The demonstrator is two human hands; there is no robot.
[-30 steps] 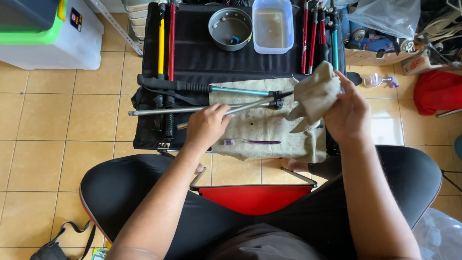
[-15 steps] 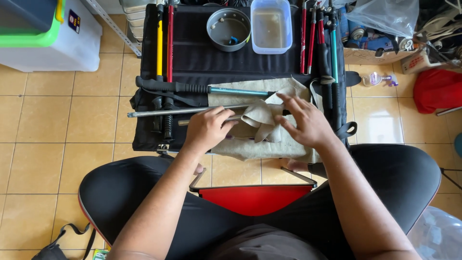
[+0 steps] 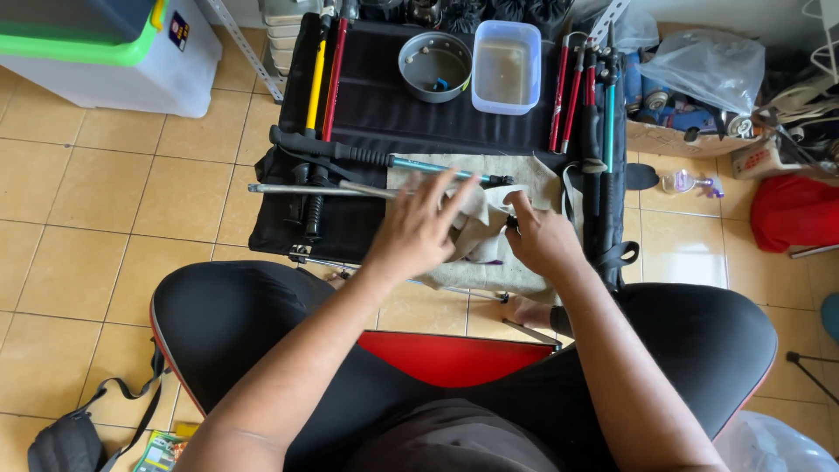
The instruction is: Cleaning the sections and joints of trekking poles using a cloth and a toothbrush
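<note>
Head view, left hand [image 3: 418, 229] spread on rag [image 3: 479, 229], right hand [image 3: 540, 238] gripping it

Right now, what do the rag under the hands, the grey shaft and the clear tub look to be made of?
Rag: soft woven cloth, matte beige; it creases and bunches under the left hand and right hand.
Grey shaft: probably metal, a thin straight tube with dull sheen.
Clear tub: likely plastic, translucent walls, cloudy liquid inside.

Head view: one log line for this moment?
left hand: spread on rag | right hand: gripping rag | silver pole: under rag
</note>
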